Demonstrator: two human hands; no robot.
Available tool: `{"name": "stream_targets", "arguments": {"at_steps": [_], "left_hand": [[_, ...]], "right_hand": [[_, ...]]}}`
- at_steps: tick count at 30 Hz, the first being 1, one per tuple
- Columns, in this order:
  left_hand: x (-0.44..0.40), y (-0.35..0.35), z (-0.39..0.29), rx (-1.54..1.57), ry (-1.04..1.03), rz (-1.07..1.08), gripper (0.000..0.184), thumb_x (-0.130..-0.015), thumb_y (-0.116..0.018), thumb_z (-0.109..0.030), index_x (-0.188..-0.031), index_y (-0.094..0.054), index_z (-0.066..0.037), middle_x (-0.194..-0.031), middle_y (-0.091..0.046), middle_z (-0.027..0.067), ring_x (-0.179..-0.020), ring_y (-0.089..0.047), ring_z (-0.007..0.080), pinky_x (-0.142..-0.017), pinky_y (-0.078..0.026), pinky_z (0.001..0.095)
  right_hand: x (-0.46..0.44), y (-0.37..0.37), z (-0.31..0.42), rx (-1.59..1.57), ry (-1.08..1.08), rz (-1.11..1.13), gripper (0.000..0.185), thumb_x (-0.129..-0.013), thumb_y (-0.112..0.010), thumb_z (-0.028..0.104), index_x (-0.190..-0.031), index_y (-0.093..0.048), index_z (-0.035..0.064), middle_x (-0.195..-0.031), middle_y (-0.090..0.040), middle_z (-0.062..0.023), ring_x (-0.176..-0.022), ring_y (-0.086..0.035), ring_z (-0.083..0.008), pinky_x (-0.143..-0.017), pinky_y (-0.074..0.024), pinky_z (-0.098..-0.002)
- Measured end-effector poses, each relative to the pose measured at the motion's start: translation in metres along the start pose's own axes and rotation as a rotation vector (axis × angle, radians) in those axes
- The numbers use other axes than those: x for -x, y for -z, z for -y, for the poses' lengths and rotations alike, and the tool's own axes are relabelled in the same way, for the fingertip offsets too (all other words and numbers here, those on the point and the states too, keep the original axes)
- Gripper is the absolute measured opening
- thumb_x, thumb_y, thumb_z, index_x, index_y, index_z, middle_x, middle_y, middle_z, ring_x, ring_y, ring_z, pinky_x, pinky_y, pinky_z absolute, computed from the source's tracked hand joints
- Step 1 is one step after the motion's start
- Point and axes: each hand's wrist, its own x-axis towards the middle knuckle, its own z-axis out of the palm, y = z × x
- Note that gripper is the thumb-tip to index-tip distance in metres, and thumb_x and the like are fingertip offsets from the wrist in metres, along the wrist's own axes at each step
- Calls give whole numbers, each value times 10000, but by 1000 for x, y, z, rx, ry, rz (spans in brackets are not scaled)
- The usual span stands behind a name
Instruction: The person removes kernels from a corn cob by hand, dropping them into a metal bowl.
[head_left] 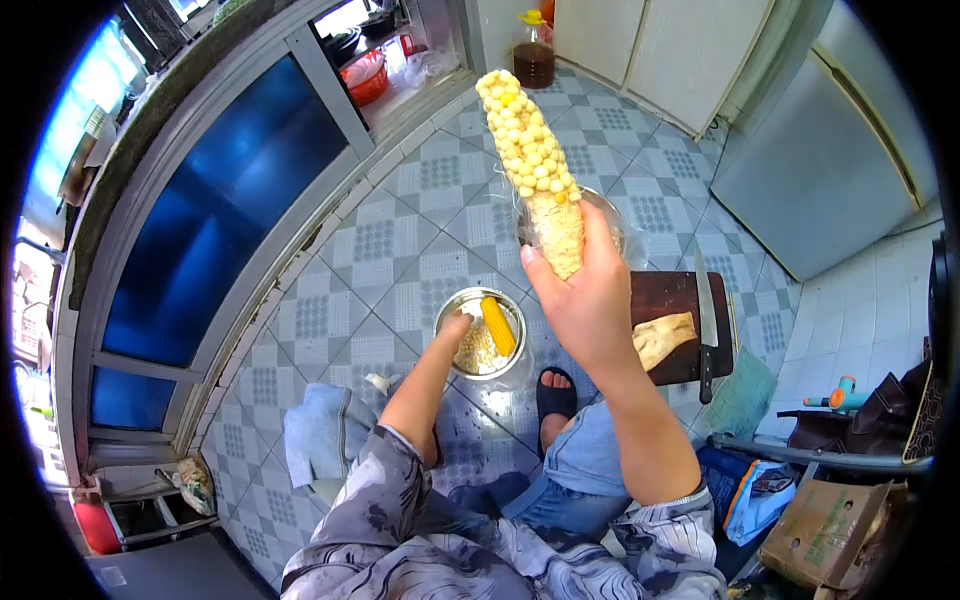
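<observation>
My right hand (590, 295) is closed around the bare lower end of a corn cob (530, 150), raised close to the camera. Pale yellow kernels cover the cob's upper part; its stripped part shows just above my thumb. Down at the floor, my left hand (458, 326) reaches over the left rim of a metal bowl (522, 325). Its fingers are too small and hidden to read. Loose kernels (478, 352) lie in that bowl, and a whole yellow corn cob (497, 326) leans inside on the right. Behind the raised cob, another round container (612, 222) is partly hidden.
To the right, a dark cutting board (655, 295) carries a knife (707, 320) and a pale flat piece (662, 340). A bottle of brown liquid (533, 60) stands by the cabinets. A fridge (815, 160), a cardboard box (830, 530) and blue glass panels (230, 210) border the tiled floor.
</observation>
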Motion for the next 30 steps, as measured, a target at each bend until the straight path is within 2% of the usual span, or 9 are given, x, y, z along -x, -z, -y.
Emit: {"name": "stream_targets", "arguments": {"at_steps": [2,4,5,8,10,14,17,24,30], "left_hand": [[41,25,-84,-90,57,163,322,-840,-508,-231,-1054,-559,5,-752,-611,86,-580,-552,187,-527,-452,312],[112,46,-184,214,-16,233,232,-859,-498,-200,-1016,-580,-50,-748,-585,49,-604,-512,130,-529,-424,277],[132,52,-219,325,-137,288,224,-849,-488,-185,-986,-587,-39,-680,-578,43,-517,-491,122,-471,-412,252],[232,85,-321,435,-324,267,226,-883,-485,-223,-976,-580,-40,-716,-575,33,-561,-494,96,-493,-413,235],[283,108,-357,506,-568,421,260,-921,-461,-275,-973,-574,-47,-740,-553,14,-586,-484,77,-506,-409,221],[345,130,-363,331,-740,461,243,-944,-450,-316,-930,-494,-77,-686,-453,-20,-563,-402,60,-485,-328,212],[355,133,-350,411,-702,481,173,-946,-449,-262,-936,-475,-91,-645,-362,-55,-511,-303,33,-444,-243,192],[342,134,-323,544,-574,642,138,-940,-418,-217,-984,-452,-90,-657,-347,-55,-513,-291,34,-443,-232,191],[340,135,-320,520,-564,666,152,-936,-373,-192,-1034,-442,-98,-681,-343,-55,-534,-294,33,-454,-238,193]], "right_hand": [[-1,-4,-1,5,-3,-10,479,-743,-639,96,-1153,-446,-59,-949,-590,-250,-867,-597,-392,-726,-474,-419],[-1,-11,-5,40,63,-45,476,-760,-622,116,-1157,-437,-69,-941,-588,-259,-860,-594,-412,-719,-473,-433],[1,-14,-3,54,70,-32,472,-778,-598,125,-1169,-423,-74,-957,-577,-258,-876,-580,-421,-735,-464,-441],[2,-21,0,48,178,-43,476,-787,-581,115,-1189,-403,-69,-989,-555,-252,-907,-560,-412,-752,-450,-445],[3,-28,1,55,219,-35,491,-788,-573,102,-1208,-381,-64,-1008,-537,-243,-929,-542,-399,-756,-440,-445],[9,-36,14,97,281,-50,485,-774,-589,92,-1196,-389,-39,-988,-538,-233,-914,-546,-398,-730,-442,-447],[14,-40,20,66,223,53,469,-727,-630,90,-1130,-409,0,-891,-572,-210,-815,-583,-400,-678,-457,-445],[22,-40,13,-68,-38,311,566,-692,-595,61,-1196,-346,6,-930,-587,-201,-891,-602,-353,-748,-470,-403],[21,-38,16,54,135,337,701,-685,-571,39,-1318,-272,1,-1056,-568,-225,-975,-586,-350,-820,-462,-382]]}}
